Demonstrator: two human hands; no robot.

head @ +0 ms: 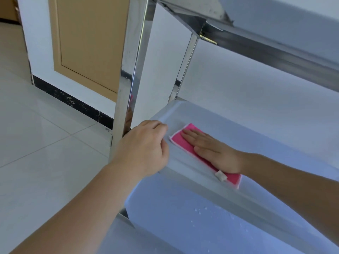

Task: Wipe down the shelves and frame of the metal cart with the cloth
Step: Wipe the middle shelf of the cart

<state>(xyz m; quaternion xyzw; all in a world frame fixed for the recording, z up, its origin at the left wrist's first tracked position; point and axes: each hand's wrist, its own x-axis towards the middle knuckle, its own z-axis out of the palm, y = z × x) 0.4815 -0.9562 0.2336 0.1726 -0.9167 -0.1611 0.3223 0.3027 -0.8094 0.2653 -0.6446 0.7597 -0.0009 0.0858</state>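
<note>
- Right hand, fingers straight and together, presses the pink cloth flat on the middle shelf.
- Left hand curls over the shelf's corner; I'd wipe right to that rim.

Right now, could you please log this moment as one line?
right hand flat on pink cloth | left hand grips middle shelf edge

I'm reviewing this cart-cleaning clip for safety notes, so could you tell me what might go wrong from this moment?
1. The right hand presses flat on the pink cloth, which overhangs the middle shelf edge; a hard push could slide it off.
2. The left hand grips the shelf rim beside the upright post; fingers may scrape that corner.
3. White specks on the lower shelf could be missed.
</note>
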